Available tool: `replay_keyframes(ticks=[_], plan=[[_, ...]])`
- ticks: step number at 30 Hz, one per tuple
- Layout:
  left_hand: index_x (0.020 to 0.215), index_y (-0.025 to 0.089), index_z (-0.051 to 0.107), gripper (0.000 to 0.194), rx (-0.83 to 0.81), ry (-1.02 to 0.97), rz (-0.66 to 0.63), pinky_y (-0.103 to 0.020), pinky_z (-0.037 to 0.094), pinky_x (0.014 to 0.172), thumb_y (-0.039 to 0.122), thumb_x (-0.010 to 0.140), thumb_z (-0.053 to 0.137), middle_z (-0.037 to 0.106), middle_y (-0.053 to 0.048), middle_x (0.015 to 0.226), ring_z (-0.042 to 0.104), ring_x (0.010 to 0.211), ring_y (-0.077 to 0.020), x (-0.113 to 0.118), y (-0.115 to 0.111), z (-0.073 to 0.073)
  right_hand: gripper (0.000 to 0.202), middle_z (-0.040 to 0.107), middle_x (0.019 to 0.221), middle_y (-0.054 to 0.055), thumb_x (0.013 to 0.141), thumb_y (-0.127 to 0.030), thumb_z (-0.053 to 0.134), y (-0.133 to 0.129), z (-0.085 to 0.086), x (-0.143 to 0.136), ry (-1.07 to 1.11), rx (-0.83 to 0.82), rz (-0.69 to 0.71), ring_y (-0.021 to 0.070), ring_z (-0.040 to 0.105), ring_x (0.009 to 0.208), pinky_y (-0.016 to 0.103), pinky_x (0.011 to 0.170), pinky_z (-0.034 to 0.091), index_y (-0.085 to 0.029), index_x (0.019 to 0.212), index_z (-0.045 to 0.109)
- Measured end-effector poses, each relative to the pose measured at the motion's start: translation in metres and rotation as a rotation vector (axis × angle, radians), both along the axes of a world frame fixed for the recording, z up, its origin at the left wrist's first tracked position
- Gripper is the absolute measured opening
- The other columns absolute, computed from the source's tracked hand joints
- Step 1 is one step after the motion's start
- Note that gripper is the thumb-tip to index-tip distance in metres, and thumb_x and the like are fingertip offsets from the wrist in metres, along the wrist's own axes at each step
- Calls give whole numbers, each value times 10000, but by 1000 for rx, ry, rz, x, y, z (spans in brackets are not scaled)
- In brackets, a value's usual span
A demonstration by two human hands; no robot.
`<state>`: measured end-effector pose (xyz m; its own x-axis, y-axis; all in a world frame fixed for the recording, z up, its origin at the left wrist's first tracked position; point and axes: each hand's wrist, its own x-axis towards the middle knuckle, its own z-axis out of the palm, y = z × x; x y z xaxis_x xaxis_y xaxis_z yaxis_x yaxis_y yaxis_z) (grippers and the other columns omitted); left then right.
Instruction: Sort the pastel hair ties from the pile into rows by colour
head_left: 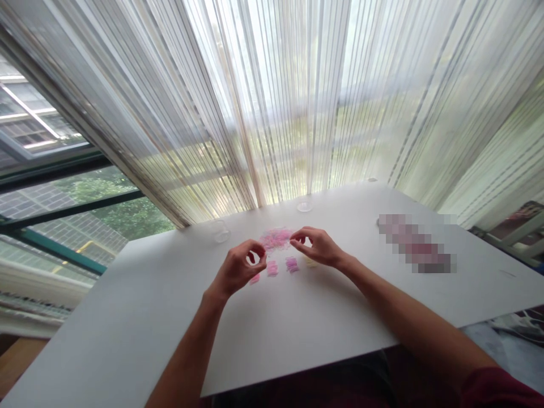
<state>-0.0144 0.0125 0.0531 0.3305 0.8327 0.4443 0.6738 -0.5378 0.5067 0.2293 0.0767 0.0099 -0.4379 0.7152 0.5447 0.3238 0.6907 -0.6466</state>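
A loose pile of small, thin pink pieces (277, 238), too small to name for certain, lies near the middle of the white table (140, 317). In front of it sit small sorted groups: a deep pink one (254, 279), a lighter pink one (272, 268), a purple one (292, 264) and a pale yellow one (311, 263). My left hand (243, 265) is pinched, thumb to forefinger, at the pile's left edge, partly covering the deep pink group. At the pile's right edge, my right hand (317, 245) also pinches, above the yellow group. Whatever the fingertips hold cannot be made out.
Behind the pile stands a clear round dish (304, 207); another clear container (221, 232) is at the back left. A pixelated, pinkish long object (416, 243) lies on the right. Sheer striped curtains (297, 113) hang along the table's far edge.
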Motion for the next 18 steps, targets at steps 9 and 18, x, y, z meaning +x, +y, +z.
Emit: replay_keyframes(ticks=[9, 18], plan=[[843, 199, 601, 26, 62, -1, -48, -245, 533, 694, 206, 856, 580, 659, -11, 809, 611, 713, -119, 16, -18, -24, 130, 688, 730, 13, 871, -263, 604, -34, 6, -23, -42, -49, 233, 112, 585, 649, 227, 635, 472, -187, 842, 705], [965, 197, 694, 170, 41, -30, -20, -219, 516, 610, 309, 891, 589, 710, -44, 875, 611, 638, -100, 10, -20, -33, 180, 679, 723, 20, 887, -315, 590, -34, 5, -22, -35, -55, 213, 115, 571, 643, 231, 624, 463, -190, 855, 715]])
